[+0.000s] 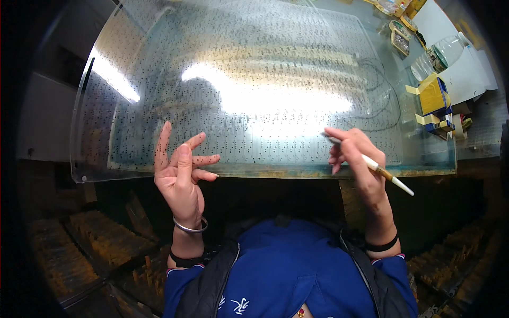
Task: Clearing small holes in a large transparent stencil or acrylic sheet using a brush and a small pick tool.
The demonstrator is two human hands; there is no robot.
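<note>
My left hand (183,172) is raised over the near edge of the glass tabletop, with its fingers spread. Small dark specks dot its fingertips, and nothing is gripped in it. My right hand (362,159) is closed around a slim pen-shaped tool (388,176) with a white and brown shaft. The tool's grey tip points toward the glass, and its white tail sticks out behind the hand. Rows of tiny dark dots cover the glass surface (228,143) beneath both hands; whether they are loose pieces or marks cannot be made out.
Bright lamp reflections wash out the middle of the glass. At the right stand a yellow and blue box (435,97), a clear plastic bottle (448,51) and a small tin (400,42). A thin dark cord (398,100) loops nearby. Racks (108,238) sit below the table.
</note>
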